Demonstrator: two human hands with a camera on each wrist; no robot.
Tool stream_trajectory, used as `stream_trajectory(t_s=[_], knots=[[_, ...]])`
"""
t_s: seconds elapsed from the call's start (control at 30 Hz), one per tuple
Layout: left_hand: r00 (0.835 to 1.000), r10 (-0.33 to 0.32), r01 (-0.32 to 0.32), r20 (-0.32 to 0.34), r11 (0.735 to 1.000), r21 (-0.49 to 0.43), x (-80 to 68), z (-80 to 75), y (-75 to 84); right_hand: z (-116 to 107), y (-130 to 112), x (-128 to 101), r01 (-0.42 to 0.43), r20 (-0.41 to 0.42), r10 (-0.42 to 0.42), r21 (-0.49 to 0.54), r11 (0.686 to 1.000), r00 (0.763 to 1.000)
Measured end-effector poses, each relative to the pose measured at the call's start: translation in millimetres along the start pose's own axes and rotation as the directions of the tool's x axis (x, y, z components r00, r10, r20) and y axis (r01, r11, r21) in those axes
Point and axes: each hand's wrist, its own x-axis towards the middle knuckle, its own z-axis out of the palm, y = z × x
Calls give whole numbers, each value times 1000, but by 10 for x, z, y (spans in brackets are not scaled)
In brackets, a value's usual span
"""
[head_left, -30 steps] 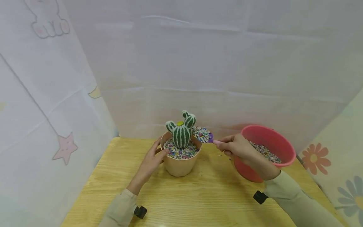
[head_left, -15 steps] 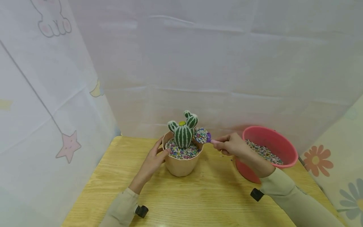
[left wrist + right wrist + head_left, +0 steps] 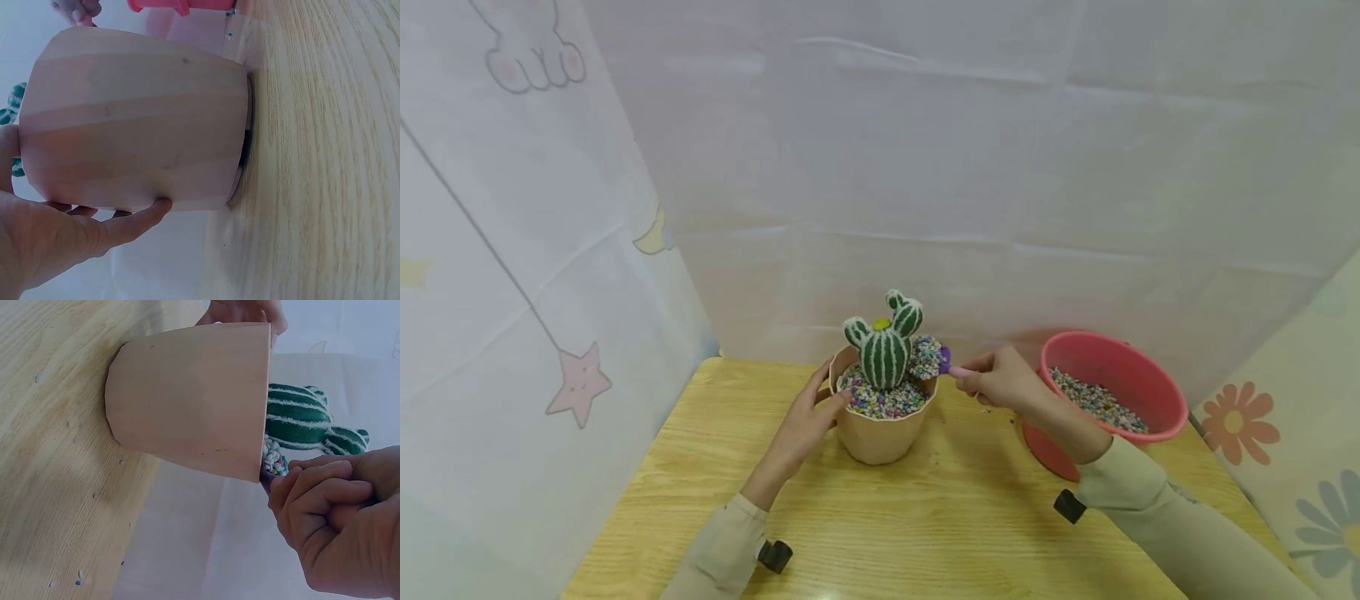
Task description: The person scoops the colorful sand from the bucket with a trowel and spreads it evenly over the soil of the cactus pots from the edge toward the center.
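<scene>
A green-and-white striped toy cactus point(image 3: 883, 358) with a yellow flower stands in multicoloured pebbles point(image 3: 883, 405) inside a pale peach flowerpot point(image 3: 880, 440). My left hand point(image 3: 801, 427) holds the pot's left side, thumb over the rim and fingers along the outer wall point(image 3: 134, 225). With curled fingers my right hand point(image 3: 1003, 382) grips the pink handle of a small purple shovel point(image 3: 945, 360). Pebbles are heaped on its blade, which is over the pot's right rim, close to the cactus. In the right wrist view the fist point(image 3: 344, 519) covers the handle.
A pink-red bucket point(image 3: 1165, 392), partly filled with pebbles point(image 3: 1097, 400), stands at the right, partly behind the right forearm. A few stray pebbles point(image 3: 79, 578) lie on the wooden table point(image 3: 880, 533). Patterned cloth point(image 3: 925, 167) hangs close behind and on both sides.
My right hand has moved left with the loaded shovel, bringing its blade over the pot's rim, and the blade looks more tilted. The left hand keeps its place on the pot.
</scene>
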Motion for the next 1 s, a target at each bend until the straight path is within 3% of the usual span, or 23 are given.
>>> stream_trajectory(t_s=[0.23,0.37,0.67,1.0], knots=[[1000,-8,8,-12,1000,12,7,14,10,82,36,14,79,-33,-84,-113,990,996],[1000,-10,10,-10,1000,10,8,19,5,120,54,15,163,-56,-178,-213,963,982],[1000,-4,4,15,1000,12,-3,12,33,247,68,3,254,-85,-314,-408,877,946],[1000,7,-7,6,1000,8,18,11,-2,418,95,-99,297,-152,-476,-609,735,866]])
